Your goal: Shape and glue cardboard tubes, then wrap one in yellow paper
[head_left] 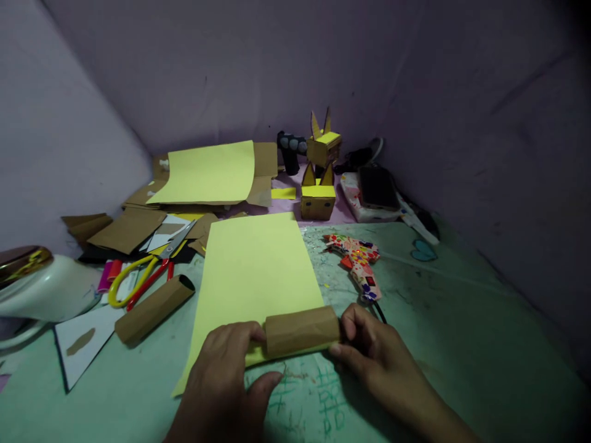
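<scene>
A brown cardboard tube (302, 332) lies across the near edge of a yellow paper sheet (258, 264), which is spread flat on the table. My left hand (226, 369) is at the tube's left end, its index fingertip touching there and its thumb spread apart below. At the right end, my right hand (373, 351) has curled fingers against the tube, with the thumb at the paper's near corner. Another cardboard tube (154, 311) lies to the left of the sheet. To the right rests a flower-patterned glue gun (357, 261) with a black cord.
Scissors (152, 264) with yellow and red handles lie left, near cardboard scraps (127, 229) and a white, glossy rounded object (55, 289). Behind stand two small cardboard boxes with pointed ears, the nearer eared box (317, 206) and another. A phone (378, 187) rests back right.
</scene>
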The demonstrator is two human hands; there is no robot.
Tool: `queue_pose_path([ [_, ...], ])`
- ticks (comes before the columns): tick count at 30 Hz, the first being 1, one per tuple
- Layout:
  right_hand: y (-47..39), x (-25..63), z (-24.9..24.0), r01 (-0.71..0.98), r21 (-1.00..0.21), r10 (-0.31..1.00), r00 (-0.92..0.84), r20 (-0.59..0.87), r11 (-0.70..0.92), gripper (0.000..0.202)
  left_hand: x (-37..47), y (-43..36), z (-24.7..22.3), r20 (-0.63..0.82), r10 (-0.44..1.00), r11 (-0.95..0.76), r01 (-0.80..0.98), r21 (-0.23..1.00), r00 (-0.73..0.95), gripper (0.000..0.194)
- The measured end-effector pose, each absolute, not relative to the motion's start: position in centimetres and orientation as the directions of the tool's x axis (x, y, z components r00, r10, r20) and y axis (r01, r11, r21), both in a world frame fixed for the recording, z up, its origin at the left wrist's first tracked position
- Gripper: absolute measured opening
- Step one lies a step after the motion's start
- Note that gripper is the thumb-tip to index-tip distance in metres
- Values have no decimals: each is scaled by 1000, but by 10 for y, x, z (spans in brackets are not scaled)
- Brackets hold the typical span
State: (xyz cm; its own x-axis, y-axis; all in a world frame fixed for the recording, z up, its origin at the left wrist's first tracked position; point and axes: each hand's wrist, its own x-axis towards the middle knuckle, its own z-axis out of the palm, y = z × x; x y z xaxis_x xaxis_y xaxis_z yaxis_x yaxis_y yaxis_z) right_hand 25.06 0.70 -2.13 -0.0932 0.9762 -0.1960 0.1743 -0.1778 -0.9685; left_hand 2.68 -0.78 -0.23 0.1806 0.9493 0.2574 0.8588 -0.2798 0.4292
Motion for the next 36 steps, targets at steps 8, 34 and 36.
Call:
queue_pose_path([
  [8, 6, 251, -20, 199, -960, 972, -83, -218, -199, 25, 44, 1, 1, 194, 963, -255, 863, 436, 187, 45],
  [34, -2, 259, -12, 294, -945, 976, -120, -182, -140, 10, 43, 6, 2, 146, 972, -234, 807, 542, 184, 31],
  [36, -3, 268, -2, 335, -933, 985, -69, -161, -129, 12, 43, 6, 3, 145, 972, -233, 811, 537, 183, 30],
])
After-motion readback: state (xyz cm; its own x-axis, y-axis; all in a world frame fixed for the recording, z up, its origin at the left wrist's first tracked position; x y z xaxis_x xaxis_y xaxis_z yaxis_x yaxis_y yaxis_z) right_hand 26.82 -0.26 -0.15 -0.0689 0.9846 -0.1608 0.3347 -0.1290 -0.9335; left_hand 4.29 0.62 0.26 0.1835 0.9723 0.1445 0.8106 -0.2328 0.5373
